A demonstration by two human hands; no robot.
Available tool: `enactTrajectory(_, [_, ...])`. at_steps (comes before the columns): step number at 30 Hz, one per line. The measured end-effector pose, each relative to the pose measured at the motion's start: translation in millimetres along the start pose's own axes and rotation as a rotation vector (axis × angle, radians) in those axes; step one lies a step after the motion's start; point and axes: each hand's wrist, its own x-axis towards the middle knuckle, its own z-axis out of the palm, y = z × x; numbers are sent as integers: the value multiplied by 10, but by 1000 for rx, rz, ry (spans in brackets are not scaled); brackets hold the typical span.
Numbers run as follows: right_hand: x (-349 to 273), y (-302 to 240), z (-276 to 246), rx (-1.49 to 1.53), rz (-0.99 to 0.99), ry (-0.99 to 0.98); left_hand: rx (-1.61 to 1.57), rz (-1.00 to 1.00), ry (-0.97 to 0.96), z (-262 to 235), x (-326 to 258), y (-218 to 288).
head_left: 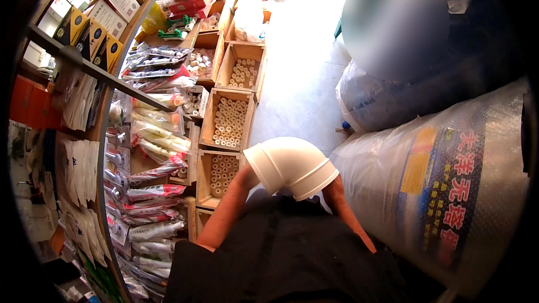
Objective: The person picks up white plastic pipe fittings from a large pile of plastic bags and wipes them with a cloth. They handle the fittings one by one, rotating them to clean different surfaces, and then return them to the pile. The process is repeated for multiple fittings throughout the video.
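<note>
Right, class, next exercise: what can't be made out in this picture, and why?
All in the head view:
- The person's fingers: hidden inside or behind the white pipe elbow.
- Upper right: whatever lies behind the round blur.
- Far floor: detail bleached by glare.
- Wrapped bundle: right end lost in the dark rim.

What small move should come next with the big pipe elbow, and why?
I'd probably tilt the white pipe elbow slightly: the left forearm and right forearm disappear at its two ends and both hands are hidden, so a small turn might show the grip.
</note>
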Motion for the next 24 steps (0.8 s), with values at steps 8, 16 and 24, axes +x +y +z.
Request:
enactTrajectory(8, [330,-374,-387,-166,-15,-181,406,-182,-41,148,405,517])
enactTrajectory(16, [796,-658,-378,-338,-89,-215,449,-410,-289,299,969,659])
enactTrajectory(24, [1285,-1132,36,-119,-11,78,147,-442,-149,285,1391,676])
